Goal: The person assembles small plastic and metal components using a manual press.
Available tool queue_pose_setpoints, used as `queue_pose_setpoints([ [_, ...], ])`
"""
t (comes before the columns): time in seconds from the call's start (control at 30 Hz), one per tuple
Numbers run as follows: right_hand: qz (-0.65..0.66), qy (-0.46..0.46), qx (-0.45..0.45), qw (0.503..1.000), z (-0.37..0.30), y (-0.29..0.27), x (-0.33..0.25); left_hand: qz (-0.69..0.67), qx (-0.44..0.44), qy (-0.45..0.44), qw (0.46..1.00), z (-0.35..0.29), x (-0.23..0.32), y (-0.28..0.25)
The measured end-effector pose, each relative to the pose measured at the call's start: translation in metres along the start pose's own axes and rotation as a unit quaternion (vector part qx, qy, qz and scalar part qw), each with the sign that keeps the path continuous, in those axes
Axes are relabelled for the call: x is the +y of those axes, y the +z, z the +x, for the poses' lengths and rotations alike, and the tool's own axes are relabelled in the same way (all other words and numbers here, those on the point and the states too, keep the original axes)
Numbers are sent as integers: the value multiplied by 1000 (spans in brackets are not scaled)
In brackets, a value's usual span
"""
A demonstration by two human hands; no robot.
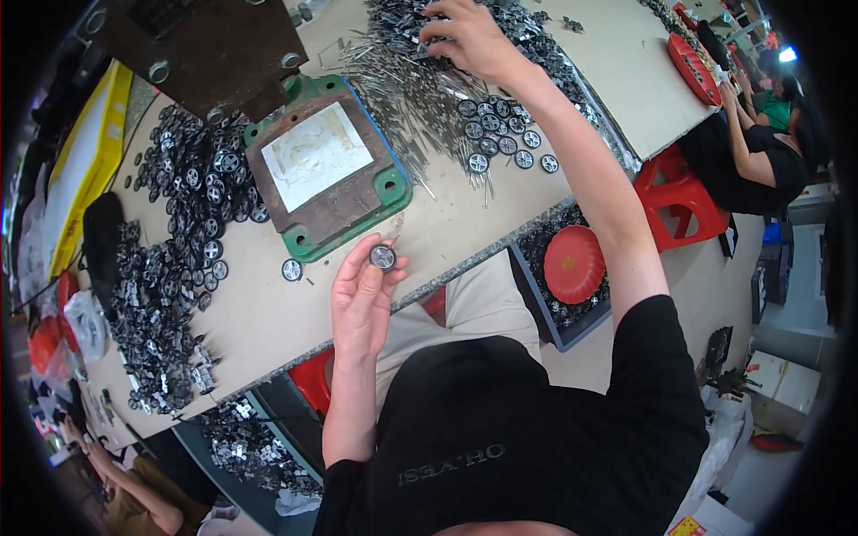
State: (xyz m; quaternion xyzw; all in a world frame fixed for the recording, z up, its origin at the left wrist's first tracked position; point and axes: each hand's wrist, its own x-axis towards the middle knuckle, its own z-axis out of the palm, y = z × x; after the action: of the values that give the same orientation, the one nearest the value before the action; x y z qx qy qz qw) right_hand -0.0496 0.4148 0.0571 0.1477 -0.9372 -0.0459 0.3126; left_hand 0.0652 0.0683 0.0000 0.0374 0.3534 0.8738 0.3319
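My left hand (362, 299) pinches a small toy wheel (382, 257), black-rimmed with silver spokes, between thumb and fingers in front of the press. One end of a thin metal rod seems to stick up behind that wheel. Far forward, my right hand (474, 40) reaches over a heap of small black and silver parts (393, 18), its fingers apart and curved, nothing visible in them. Below that heap lie many loose metal rods (416, 103). Beside the rods, several similar wheels (505, 143) rest on the table.
A press with a green base (299, 243) and white plate (317, 156) stands ahead, its dark upper block (197, 49) overhanging. Wheels (206, 179) and black-silver parts (156, 330) are heaped at left. A red dish (575, 263) sits in a crate below the table edge. Other people work nearby.
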Motion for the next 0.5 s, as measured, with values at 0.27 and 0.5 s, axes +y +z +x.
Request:
queue_pose_setpoints([
  [0.27, 667, 425, -88, 605, -64, -76, -120, 21, 14, 11, 1000, 1, -1, 8],
  [0.5, 716, 454, -37, 529, -99, -83, -169, 62, 24, 15, 998, 2, -7, 19],
])
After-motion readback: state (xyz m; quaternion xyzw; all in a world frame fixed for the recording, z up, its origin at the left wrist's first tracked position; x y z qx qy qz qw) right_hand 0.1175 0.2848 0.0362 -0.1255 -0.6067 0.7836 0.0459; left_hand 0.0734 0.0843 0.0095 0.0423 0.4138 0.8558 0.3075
